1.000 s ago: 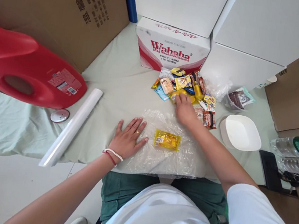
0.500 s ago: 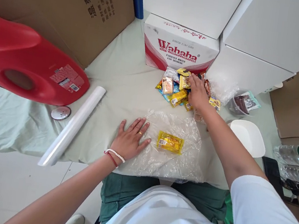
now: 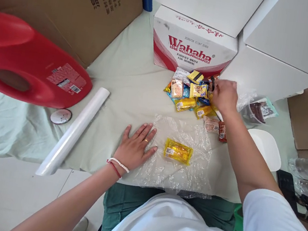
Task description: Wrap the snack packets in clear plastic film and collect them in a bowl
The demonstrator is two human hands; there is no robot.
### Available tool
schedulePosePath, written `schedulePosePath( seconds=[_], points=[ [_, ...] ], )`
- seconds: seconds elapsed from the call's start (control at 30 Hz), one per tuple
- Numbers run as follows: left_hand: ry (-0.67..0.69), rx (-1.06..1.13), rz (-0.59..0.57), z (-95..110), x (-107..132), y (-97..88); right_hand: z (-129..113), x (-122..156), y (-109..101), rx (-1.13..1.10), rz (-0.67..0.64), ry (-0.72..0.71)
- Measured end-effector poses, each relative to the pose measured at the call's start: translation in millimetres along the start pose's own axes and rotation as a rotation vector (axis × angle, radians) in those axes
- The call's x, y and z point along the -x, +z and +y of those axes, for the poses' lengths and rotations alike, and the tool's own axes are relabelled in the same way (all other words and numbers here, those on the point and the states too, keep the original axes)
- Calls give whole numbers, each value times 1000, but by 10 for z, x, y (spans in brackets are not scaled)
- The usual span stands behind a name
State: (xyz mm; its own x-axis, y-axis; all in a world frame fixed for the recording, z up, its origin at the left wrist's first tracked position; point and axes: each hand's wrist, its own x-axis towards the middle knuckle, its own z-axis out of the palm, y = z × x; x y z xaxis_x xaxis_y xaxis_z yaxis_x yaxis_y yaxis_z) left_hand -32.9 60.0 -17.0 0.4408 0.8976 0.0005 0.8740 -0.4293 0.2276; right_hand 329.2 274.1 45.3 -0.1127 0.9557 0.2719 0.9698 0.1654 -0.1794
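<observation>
My left hand (image 3: pixel 135 146) lies flat with fingers spread, on the table at the left edge of a crinkled clear plastic sheet (image 3: pixel 179 176). On that sheet rests a yellow-wrapped snack packet (image 3: pixel 178 151), apart from my fingers. My right hand (image 3: pixel 225 97) is at the right side of a pile of small wrapped snacks (image 3: pixel 198 91), its fingers curled together. A dark brown packet (image 3: pixel 212 81) shows beside those fingertips; whatever they pinch is hidden. A reddish-brown packet (image 3: pixel 222 131) and a pinkish one (image 3: pixel 211 124) lie below my right wrist.
A long roll of clear film (image 3: pixel 74 131) lies left, near a round tin (image 3: pixel 61 116) and a big red jug (image 3: pixel 35 62). A Wahaha carton (image 3: pixel 194 44) stands behind the snacks. A white dish (image 3: pixel 265 150) and a clear tub with packets (image 3: pixel 256 110) are at right.
My right hand has moved right across the snack pile, and its fingers have gone from spread to curled. My left hand stays flat in the same place. The view has shifted slightly.
</observation>
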Motion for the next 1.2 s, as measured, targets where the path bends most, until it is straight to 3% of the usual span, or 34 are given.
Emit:
schedulePosePath(
  seconds=[0.07, 0.2, 0.33, 0.43, 0.5, 0.63, 0.7, 0.87, 1.0, 1.1, 1.2],
  points=[
    [2, -7, 3, -2, 2, 2, 55, -77, 90, -16, 10, 12],
    [4, -17, -2, 1, -1, -10, 20, 37, 252, 37, -234, -146],
    [2, -15, -10, 6, -8, -26, -13, 351, 162, 1, -325, -277],
    [1, -14, -13, 9, -9, -31, 80, 537, 45, -138, -277, -308],
    [5, -17, -9, 10, -10, -32, 186, 601, 5, -259, -180, -213],
    [7, -28, 1, 12, -16, -31, 397, 593, -81, -578, 64, 132],
    [6, -28, 4, 12, -17, -29, 475, 554, -186, -686, 124, 248],
    [7, -24, 15, 5, -9, -6, 575, 519, -509, -891, 251, 373],
    [6, -21, 18, 6, -4, 10, 499, 679, -603, -932, 403, 435],
    [6, -18, 28, 17, -7, 11, 369, 931, -594, -882, 383, 410],
    [7, -19, 37, 24, -10, 18, 297, 1222, -575, -786, 121, 338]
  ],
)
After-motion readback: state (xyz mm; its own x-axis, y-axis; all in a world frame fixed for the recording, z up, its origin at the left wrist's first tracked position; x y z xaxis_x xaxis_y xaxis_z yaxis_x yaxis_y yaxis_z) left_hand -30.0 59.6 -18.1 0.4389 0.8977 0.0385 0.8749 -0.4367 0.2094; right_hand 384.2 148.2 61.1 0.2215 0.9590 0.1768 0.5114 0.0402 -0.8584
